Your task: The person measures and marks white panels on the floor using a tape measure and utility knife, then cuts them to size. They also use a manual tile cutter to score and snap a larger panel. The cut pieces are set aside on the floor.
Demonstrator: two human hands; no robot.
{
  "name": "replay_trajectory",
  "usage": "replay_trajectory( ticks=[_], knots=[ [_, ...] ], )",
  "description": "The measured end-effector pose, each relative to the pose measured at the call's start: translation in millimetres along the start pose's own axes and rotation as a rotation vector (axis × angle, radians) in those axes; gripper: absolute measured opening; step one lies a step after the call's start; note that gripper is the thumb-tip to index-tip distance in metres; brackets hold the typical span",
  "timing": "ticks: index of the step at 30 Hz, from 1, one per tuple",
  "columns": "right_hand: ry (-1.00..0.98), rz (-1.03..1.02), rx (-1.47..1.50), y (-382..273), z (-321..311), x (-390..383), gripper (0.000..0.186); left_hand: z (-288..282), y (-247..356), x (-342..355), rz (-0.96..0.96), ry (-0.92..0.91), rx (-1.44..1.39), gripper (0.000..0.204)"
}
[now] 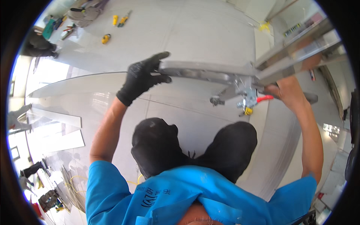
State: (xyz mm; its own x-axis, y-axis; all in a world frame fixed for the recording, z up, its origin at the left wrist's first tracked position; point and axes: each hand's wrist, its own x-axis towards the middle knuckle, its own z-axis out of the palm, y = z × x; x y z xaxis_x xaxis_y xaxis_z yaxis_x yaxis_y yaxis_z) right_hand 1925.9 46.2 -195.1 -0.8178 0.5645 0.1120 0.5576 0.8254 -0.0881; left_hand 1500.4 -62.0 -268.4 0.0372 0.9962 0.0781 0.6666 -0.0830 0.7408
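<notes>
My left hand (140, 77), in a black glove, has its fingers and thumb on either side of one end of a grey metal bar (198, 71). The bar reaches across in front of me to a joint with shiny metal profiles (296, 52), which run off to the upper right. My bare right hand (290, 92) is closed around the metal near that joint, its fingertips partly hidden. Below the joint sits a silver toggle clamp (247, 99) with a red handle (265, 98). A dark knob-like end (216, 101) sticks out to its left.
Beneath the clamp lies a yellow tape measure (248, 111). Farther off on the pale floor are another yellow tape measure (106, 38) and yellow-handled tools (123, 19). White strips (65, 140) lie at the left. A dark-clothed person (37, 45) shows at the upper left.
</notes>
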Motion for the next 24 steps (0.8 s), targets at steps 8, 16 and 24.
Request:
replay_trajectory(
  ticks=[8,16,24],
  knots=[
    [-0.01,0.035,0.052,-3.9,4.6,10.3,0.035,-2.1,-10.6,3.0,0.123,-0.049,0.054,0.032],
    [-0.059,0.11,0.056,5.3,4.1,-3.7,0.024,3.6,-19.9,2.6,0.061,-0.024,0.02,0.039],
    [-0.198,0.25,-0.044,-2.4,0.2,-17.6,0.039,3.3,-21.0,-7.6,0.076,-0.012,0.153,0.052]
  ],
)
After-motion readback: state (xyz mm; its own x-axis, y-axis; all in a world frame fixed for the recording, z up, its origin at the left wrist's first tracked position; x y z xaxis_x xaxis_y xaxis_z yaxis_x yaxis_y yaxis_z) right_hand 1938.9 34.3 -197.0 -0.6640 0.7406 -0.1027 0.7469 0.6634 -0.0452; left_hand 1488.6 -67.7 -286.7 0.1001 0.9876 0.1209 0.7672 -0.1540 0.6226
